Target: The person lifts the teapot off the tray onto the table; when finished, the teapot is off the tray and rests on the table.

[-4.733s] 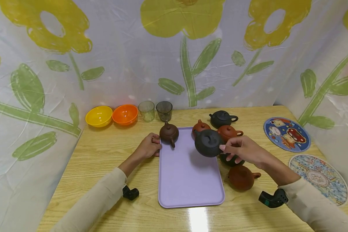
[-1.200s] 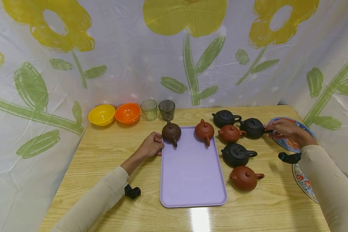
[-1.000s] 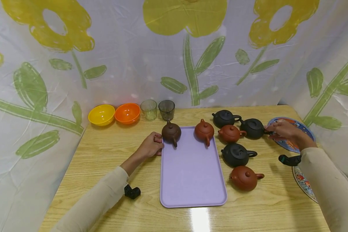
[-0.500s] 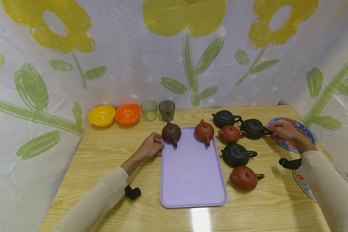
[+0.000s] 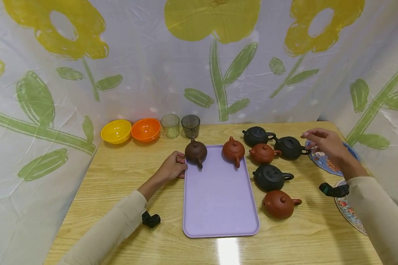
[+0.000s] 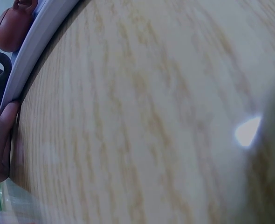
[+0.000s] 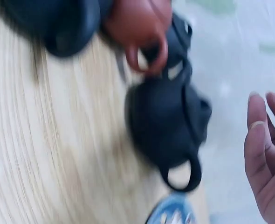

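My left hand [image 5: 173, 165] pinches the left rim of a lilac tray [image 5: 220, 206]; in the left wrist view its fingertips [image 6: 9, 114] are at the tray edge. A dark brown teapot [image 5: 195, 151] sits at the tray's upper left, and a reddish-brown teapot [image 5: 233, 149] at its upper right. On the table's right side stands a black teapot [image 5: 287, 148], its handle pointing right. Just off that handle my right hand [image 5: 330, 145] is raised with nothing in it. The right wrist view shows its relaxed fingers [image 7: 255, 149] apart from the black teapot [image 7: 163, 123].
Right of the tray are more teapots: a black one [image 5: 256, 136], a reddish one [image 5: 263, 153], another black one [image 5: 269, 177] and a red-brown one [image 5: 279, 204]. Round mats [image 5: 328, 163] lie at far right. Yellow [image 5: 116, 131] and orange bowls [image 5: 146, 130] and two glasses [image 5: 190, 126] line the back.
My right hand carried the black teapot from above the tray to the table's right, then let go of its handle and lifted off. My left hand stays at the tray rim.
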`<action>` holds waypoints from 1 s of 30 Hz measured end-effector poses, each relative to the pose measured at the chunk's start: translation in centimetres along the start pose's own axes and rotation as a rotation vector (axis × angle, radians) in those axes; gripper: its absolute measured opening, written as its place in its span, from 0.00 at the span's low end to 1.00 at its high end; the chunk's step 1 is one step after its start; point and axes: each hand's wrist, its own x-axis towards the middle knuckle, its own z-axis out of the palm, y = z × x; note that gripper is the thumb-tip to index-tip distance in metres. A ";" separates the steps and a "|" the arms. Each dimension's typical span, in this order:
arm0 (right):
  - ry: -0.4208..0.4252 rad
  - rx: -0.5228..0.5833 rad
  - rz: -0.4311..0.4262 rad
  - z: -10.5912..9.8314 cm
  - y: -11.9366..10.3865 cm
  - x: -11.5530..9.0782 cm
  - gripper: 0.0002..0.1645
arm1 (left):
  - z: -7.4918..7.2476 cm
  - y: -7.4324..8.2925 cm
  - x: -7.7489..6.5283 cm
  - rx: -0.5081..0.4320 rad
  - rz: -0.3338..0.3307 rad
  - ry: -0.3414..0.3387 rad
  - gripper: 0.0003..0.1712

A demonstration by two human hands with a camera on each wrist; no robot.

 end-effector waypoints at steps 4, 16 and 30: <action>-0.046 -0.007 -0.034 2.0 -2.4 -0.4 0.25 | -0.1 0.0 -0.1 0.003 -0.001 0.002 0.26; -0.221 0.029 0.001 11.1 -7.9 -1.4 0.25 | -0.1 -0.1 0.0 -0.012 0.010 -0.002 0.26; -0.328 0.030 0.022 19.9 -11.3 -0.3 0.17 | -0.2 -0.2 0.1 -0.030 -0.002 -0.004 0.25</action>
